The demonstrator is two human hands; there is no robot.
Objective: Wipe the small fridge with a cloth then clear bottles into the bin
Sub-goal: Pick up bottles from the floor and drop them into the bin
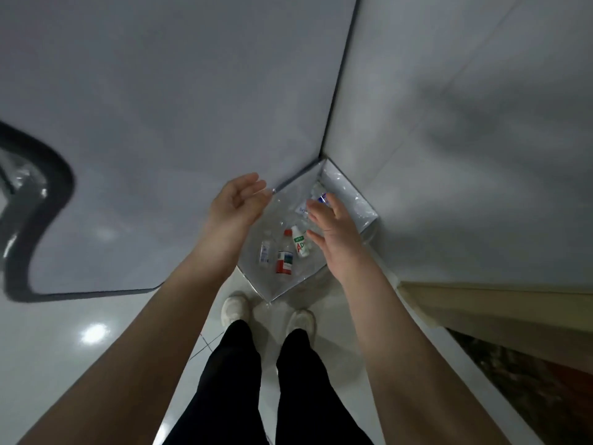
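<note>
Pretty plain room, two pale grey walls [192, 91] meeting at a dark corner seam [340, 75] that runs down toward the floor. The floor [64, 364] is glossy white tile with a bright light glare [93, 333] on it, thin grout lines near the middle, and a big grey mat [106, 252] with a dark curvy border lying on the left. Over on the right there's a beige wooden ledge [481, 303] with something dark and mottled beneath it, too blurry to make out.
</note>
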